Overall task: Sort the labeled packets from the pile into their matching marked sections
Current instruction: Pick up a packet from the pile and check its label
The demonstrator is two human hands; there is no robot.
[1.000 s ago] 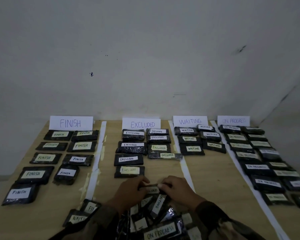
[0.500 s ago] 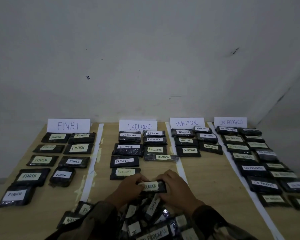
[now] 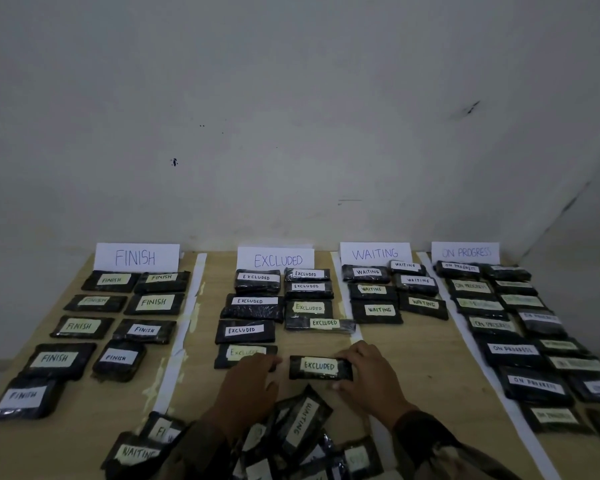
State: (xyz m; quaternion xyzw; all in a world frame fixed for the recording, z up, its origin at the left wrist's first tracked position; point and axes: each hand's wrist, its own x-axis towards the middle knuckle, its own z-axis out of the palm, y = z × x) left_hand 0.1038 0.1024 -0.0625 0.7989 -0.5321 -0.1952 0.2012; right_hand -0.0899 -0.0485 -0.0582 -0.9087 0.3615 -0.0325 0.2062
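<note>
EXCLUDED packet (image 3: 320, 367) in EXCLUDED section (image 3: 309, 344), right hand (image 3: 368, 375) seemingly gripping it

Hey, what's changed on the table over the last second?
The EXCLUDED packet went from just above the pile forward into the EXCLUDED section. The left hand has let go of it; the right hand still grips its right end. The sorted rows and the rest of the pile stayed put.
</note>
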